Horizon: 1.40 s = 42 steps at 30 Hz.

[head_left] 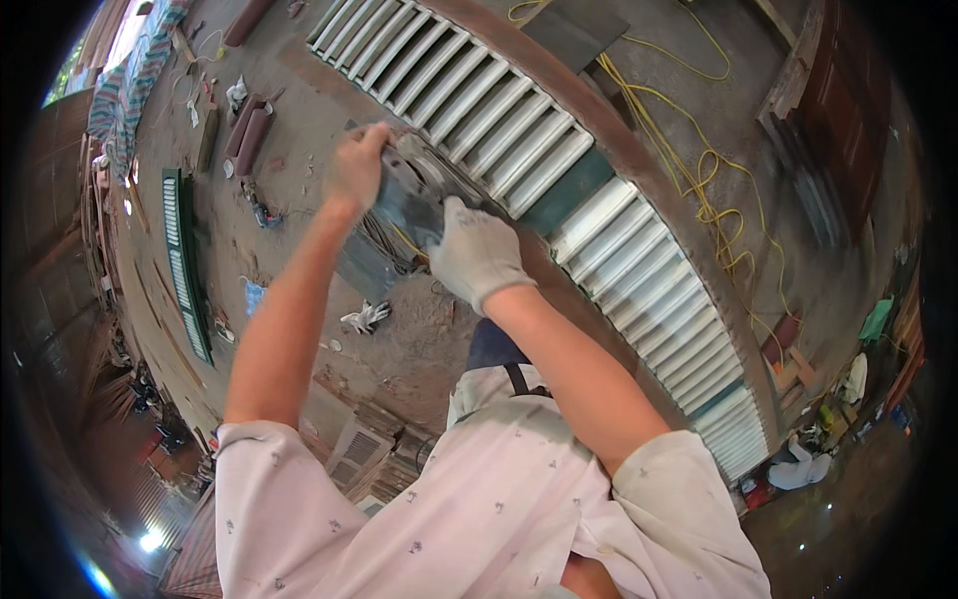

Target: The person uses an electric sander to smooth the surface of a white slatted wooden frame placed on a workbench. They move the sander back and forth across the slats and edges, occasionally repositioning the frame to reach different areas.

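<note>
Daylight (pixel 124 32) upper left; white glare (pixel 151 541) lower left; held tool (pixel 407 200) blurred; edges bowed

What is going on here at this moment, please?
A person's bare left hand and gloved right hand hold a dark handheld tool, blurred in the picture. It is at the near edge of a long louvered shutter; whether it touches is unclear. A green-framed shutter lies off to the left, and a loose white glove lies nearby.

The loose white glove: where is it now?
In the head view, the loose glove lies on the floor left of centre, right of the left forearm.
</note>
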Motion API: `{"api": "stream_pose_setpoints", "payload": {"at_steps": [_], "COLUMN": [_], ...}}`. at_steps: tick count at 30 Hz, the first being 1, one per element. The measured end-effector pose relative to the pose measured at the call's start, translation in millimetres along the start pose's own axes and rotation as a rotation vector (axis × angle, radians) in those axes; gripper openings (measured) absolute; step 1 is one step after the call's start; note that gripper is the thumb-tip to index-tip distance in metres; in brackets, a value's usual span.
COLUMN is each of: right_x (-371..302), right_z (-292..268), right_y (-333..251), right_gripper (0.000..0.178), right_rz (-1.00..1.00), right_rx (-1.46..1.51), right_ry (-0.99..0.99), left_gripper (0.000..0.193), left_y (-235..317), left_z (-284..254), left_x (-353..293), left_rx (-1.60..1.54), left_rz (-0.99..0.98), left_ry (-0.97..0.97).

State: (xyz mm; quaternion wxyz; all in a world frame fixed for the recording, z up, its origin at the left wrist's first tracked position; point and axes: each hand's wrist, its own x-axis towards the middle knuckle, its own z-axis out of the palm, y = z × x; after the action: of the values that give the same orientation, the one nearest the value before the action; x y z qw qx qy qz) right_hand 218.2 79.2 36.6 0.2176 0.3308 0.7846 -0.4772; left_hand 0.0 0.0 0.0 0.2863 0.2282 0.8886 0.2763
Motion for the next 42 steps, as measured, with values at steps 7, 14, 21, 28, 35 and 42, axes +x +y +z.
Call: {"api": "stream_pose_setpoints", "payload": {"at_steps": [7,14,21,28,35,42], "right_x": [-41,-52,-39,-119,-154,-141], "right_z": [4,6,9,14,7,-69], "right_y": [46,58,44,112,130,111], "right_gripper": [0.033,0.031,0.032,0.039,0.036,0.032], "right_rz": [-0.036,-0.035,-0.089,0.036,-0.035,-0.231], "right_rx": [0.026,0.034,0.069,-0.006,-0.187,-0.746], "right_ry": [0.075,0.096,0.127,0.045,0.092,0.025], "left_gripper": [0.048,0.048,0.043,0.045,0.058,0.088], "left_y": [41,55,19,41,57,42], "left_z": [35,45,31,103,108,95], "left_x": [-54,-69,-39,-137,-191,-264], "left_rx": [0.037,-0.024,-0.261,-0.133,-0.123,-0.336], "left_rz": [-0.073,-0.040,-0.095,0.006,0.021,0.150], "left_ry": [-0.005,0.018,-0.019,0.011,0.009,-0.165]}}
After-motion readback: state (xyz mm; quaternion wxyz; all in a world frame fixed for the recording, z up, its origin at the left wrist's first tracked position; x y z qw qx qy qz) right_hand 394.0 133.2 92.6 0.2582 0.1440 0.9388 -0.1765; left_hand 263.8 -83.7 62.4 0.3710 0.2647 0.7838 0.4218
